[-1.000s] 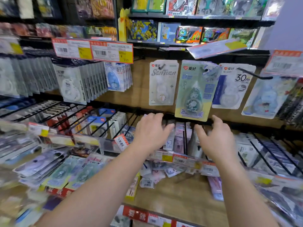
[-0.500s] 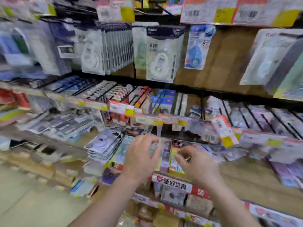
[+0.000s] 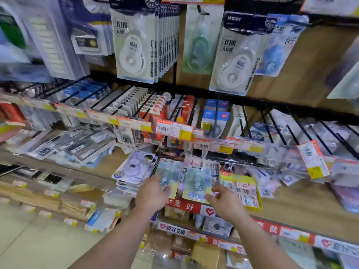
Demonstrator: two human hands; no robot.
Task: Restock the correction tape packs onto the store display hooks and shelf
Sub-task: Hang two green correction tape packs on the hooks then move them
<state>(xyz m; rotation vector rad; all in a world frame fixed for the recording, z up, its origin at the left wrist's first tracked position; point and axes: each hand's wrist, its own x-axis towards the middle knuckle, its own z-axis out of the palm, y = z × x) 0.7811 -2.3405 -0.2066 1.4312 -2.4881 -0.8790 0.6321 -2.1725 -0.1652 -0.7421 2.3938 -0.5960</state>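
Note:
Two green-and-yellow correction tape packs lie side by side at the front of the wooden shelf (image 3: 303,206). My left hand (image 3: 152,196) rests its fingertips on the lower part of the left pack (image 3: 168,172). My right hand (image 3: 226,203) pinches the lower right corner of the right pack (image 3: 196,183) between thumb and forefinger. A stack of white-and-purple tape packs (image 3: 134,167) lies just left of them. Above, larger white correction tape packs (image 3: 134,45) hang in rows on display hooks.
A row of black wire hooks (image 3: 275,125) with price tags (image 3: 173,130) juts out right above my hands. A yellow-rimmed tray of small items (image 3: 257,205) sits to the right of the packs. Lower shelves with boxes run below, and pale floor (image 3: 29,245) shows at the lower left.
My view has swung left and down from the upper hooks to the shelf. Both hands dropped from the hook row onto the green packs, and the right hand took hold of one.

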